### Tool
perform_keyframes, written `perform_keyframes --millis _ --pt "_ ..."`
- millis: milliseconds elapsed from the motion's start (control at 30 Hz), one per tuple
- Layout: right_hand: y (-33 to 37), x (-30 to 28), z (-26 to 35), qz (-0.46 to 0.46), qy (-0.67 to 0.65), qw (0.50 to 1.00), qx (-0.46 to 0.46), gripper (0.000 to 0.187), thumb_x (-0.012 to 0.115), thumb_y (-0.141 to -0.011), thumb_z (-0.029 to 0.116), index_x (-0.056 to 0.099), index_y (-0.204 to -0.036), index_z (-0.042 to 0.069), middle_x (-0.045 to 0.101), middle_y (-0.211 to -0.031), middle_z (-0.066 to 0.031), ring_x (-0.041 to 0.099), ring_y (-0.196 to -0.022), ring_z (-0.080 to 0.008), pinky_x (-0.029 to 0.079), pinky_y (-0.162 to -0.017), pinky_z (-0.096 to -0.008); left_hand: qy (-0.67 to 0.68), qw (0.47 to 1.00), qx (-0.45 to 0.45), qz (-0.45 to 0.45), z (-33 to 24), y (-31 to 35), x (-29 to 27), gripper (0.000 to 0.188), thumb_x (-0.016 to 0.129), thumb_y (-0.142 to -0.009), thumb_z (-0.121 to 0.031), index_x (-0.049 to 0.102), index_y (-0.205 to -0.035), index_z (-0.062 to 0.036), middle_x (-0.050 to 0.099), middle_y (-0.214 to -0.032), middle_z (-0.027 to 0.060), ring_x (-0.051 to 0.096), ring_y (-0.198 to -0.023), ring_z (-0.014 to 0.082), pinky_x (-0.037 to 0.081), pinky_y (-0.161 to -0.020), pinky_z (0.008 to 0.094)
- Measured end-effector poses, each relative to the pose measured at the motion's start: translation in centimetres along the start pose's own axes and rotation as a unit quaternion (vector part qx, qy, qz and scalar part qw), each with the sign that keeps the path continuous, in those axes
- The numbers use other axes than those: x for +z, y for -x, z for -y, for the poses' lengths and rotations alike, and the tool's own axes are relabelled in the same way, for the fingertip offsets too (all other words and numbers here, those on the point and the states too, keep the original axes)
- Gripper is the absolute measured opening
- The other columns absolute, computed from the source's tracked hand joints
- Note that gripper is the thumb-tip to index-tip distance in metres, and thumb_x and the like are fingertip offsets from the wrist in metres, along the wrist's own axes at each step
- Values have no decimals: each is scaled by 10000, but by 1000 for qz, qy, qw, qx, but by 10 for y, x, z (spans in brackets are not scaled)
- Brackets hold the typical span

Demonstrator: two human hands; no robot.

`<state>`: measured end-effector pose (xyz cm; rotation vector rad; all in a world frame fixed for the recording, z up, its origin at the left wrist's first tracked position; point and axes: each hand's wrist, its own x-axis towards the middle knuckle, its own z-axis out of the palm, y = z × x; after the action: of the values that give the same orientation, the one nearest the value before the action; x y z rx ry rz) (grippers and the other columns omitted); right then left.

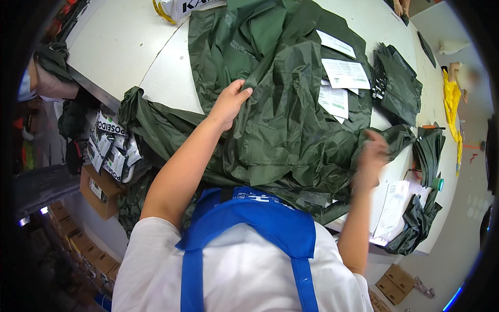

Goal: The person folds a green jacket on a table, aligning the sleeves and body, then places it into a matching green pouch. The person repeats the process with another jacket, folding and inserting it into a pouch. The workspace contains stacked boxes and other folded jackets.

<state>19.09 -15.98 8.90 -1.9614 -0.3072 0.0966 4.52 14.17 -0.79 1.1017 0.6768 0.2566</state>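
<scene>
A dark green rain jacket [283, 119] lies spread over the table in front of me, its shiny fabric creased and one sleeve reaching out to the left. With thumb and fingers closed, my left hand [231, 104] grips the jacket's front edge near its middle. My right hand [371, 158] is smeared by motion over the sleeve on the right, so its fingers cannot be made out. Several white printed sheets [345, 74] rest on the green fabric toward the upper right.
Folded dark green garments [397, 83] are stacked on the white table [127, 39] at the right. Papers [392, 208] lie near the right edge. A carton [99, 192] and printed plastic bags [109, 145] stand at the left. Another person's arm [54, 86] shows at far left.
</scene>
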Motion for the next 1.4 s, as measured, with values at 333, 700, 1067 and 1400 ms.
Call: perform_keyframes --millis 333,700,1067,1400 --pt "39 22 -32 320 308 876 -189 344 609 -662 -4 643 -994 76 653 -918 -130 639 -827 -320 516 -730 -404 266 962 -31 53 -27 54 33 242 543 -905 -71 431 -1118 -98 570 -1128 89 570 -1035 212 449 -955 420" --pt "55 -137 1 302 38 933 191 240 549 -652 -148 582 -835 3 543 -767 14 512 -729 -59 402 -666 -202 483 829 -171 224 23 43 95 420 553 -922 -241 479 -1284 -40 575 -1228 122 549 -1128 258 418 -998 416" --pt "18 -145 -14 338 516 784 70 347 542 -731 -34 644 -1052 48 650 -976 -197 631 -853 -356 489 -776 -415 156 975 -137 75 29 65 99 294 616 -884 -155 486 -1134 -70 504 -1040 35 532 -930 153 486 -808 336" --pt "2 31 7 302 129 944 34 191 675 -827 144 593 -890 -16 584 -705 -24 477 -647 -96 413 -616 -255 -145 988 58 -2 53 83 106 356 631 -849 -43 449 -1152 2 517 -996 82 568 -749 112 449 -498 205"
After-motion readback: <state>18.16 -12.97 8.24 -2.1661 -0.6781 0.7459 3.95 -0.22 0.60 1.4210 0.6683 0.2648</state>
